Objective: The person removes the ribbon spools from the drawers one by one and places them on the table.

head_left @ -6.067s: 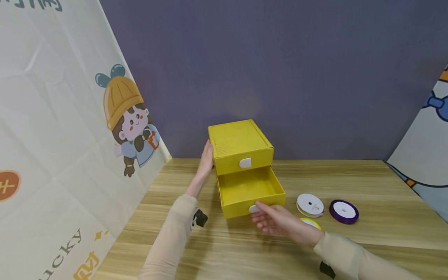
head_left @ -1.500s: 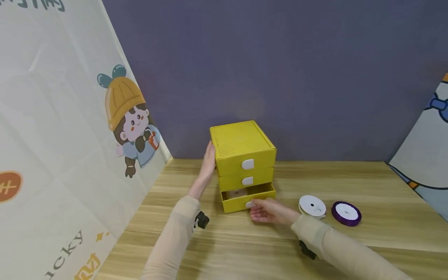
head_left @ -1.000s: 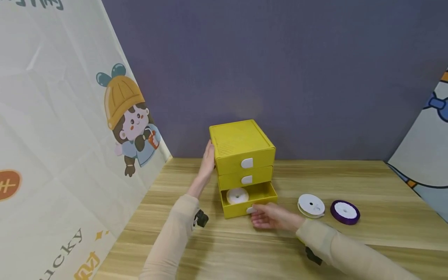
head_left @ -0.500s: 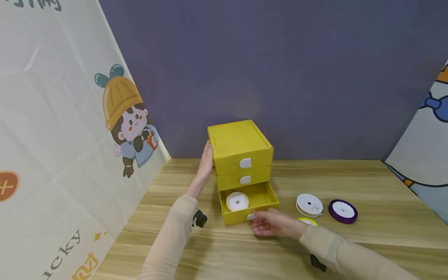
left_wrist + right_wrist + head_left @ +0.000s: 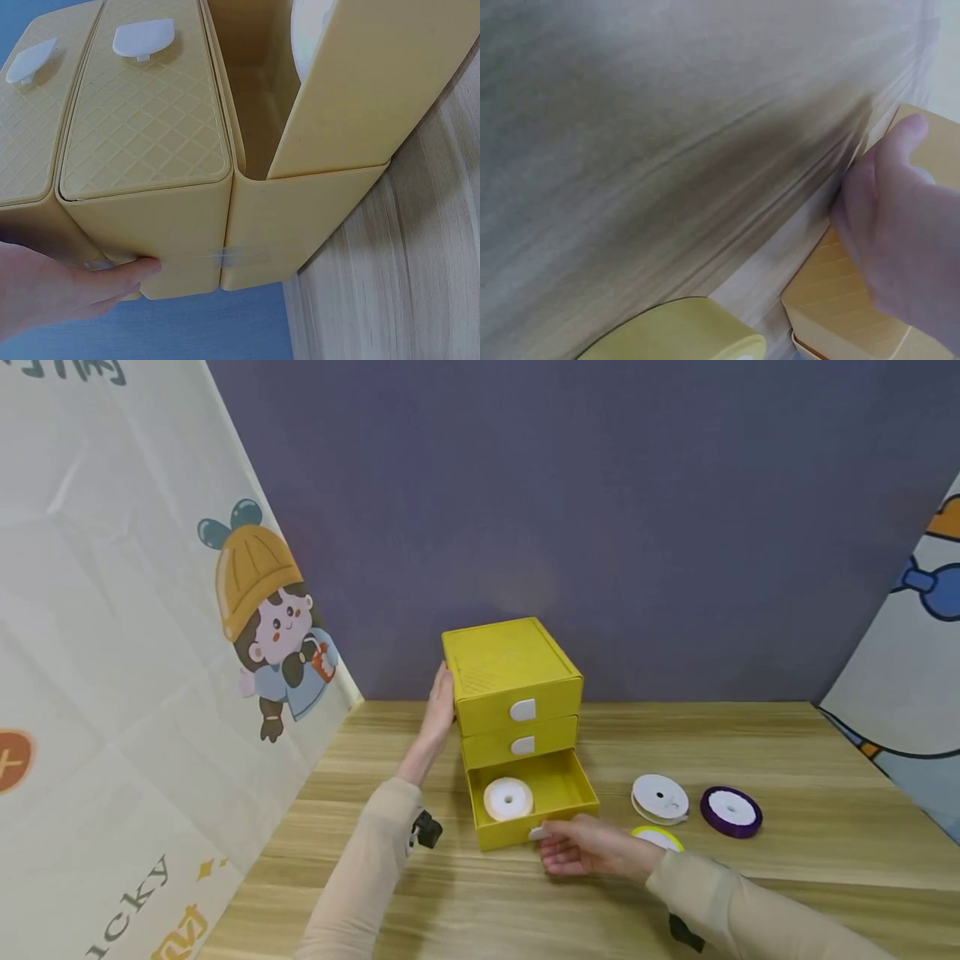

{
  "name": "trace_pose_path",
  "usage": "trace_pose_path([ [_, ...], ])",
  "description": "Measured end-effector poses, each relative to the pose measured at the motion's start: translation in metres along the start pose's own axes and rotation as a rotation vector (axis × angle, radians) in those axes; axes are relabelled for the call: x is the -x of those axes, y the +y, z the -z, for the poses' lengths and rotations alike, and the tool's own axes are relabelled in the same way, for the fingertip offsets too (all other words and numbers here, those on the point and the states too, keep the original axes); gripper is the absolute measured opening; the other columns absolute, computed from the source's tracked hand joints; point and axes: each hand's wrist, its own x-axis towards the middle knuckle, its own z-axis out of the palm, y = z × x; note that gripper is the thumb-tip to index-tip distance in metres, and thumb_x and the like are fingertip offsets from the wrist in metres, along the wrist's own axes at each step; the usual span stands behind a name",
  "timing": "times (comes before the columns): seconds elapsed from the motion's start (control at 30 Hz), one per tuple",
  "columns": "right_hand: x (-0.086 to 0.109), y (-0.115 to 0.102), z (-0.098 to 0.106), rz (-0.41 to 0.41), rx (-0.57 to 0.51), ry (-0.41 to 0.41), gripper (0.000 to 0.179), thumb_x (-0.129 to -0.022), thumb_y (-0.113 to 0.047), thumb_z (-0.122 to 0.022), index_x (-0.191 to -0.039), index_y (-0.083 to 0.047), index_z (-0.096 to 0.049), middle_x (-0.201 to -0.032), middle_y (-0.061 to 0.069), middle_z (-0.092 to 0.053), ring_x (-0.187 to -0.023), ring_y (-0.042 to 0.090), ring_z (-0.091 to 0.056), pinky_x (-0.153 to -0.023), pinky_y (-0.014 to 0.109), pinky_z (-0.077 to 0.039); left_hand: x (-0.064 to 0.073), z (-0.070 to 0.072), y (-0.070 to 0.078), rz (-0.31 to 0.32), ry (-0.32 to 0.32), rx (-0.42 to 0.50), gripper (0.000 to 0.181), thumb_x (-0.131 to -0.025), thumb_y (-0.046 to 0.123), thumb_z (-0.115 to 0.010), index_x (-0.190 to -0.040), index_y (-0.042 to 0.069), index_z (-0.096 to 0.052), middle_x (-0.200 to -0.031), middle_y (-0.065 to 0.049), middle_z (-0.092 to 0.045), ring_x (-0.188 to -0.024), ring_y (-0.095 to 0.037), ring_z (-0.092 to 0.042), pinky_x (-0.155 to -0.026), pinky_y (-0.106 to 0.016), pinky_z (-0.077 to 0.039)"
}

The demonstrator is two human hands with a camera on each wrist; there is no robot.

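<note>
A yellow three-drawer storage box (image 5: pixel 513 664) stands on the table, its bottom drawer (image 5: pixel 558 785) pulled out. Inside that drawer, at its left, lies a whitish ribbon spool (image 5: pixel 497 802). My right hand (image 5: pixel 592 847) pinches the drawer's white handle (image 5: pixel 537 832) between thumb and curled fingers. My left hand (image 5: pixel 438 706) rests against the box's left side with its fingers extended; in the left wrist view, the thumb side of this hand (image 5: pixel 82 289) lies along the side wall. The top drawer (image 5: pixel 555 702) and middle drawer (image 5: pixel 551 739) are pushed in.
To the right on the wooden table (image 5: pixel 810 860) lie a white spool (image 5: pixel 660 797), a purple ribbon spool (image 5: pixel 731 812) and a yellow-rimmed spool (image 5: pixel 657 837), partly covered by the right forearm. A dark blue panel (image 5: pixel 637 527) rises behind the box.
The middle drawer, out at first, has been pushed in. My right hand has since drawn the bottom drawer toward me, uncovering the whitish spool. My left hand stays on the box's side.
</note>
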Motion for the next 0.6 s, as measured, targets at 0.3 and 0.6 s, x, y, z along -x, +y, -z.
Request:
trace_pose_path([
  [0.3,0.007,-0.001,-0.005,-0.043,0.036,0.021,0.042,-0.102,-0.026,-0.05,-0.111,0.014,-0.059,-0.078,0.003,-0.066,-0.069,0.009,-0.067,-0.072,0.023,-0.061,0.0,0.003,0.001,-0.009,-0.005,0.01,0.061,-0.109,0.044,-0.017,-0.161,0.016,0.0,-0.17,-0.005,-0.001,-0.157,-0.026,-0.001,-0.129,-0.049,-0.005],
  [0.6,0.023,-0.012,0.017,-0.056,0.143,-0.236,0.04,-0.103,-0.031,-0.049,-0.108,0.005,-0.066,-0.088,0.001,-0.069,-0.076,0.005,-0.067,-0.071,0.017,-0.059,0.0,0.001,0.0,0.008,-0.013,-0.005,0.062,-0.109,0.044,-0.017,-0.161,0.016,0.0,-0.17,-0.005,-0.001,-0.157,-0.026,-0.001,-0.129,-0.049,-0.004],
])
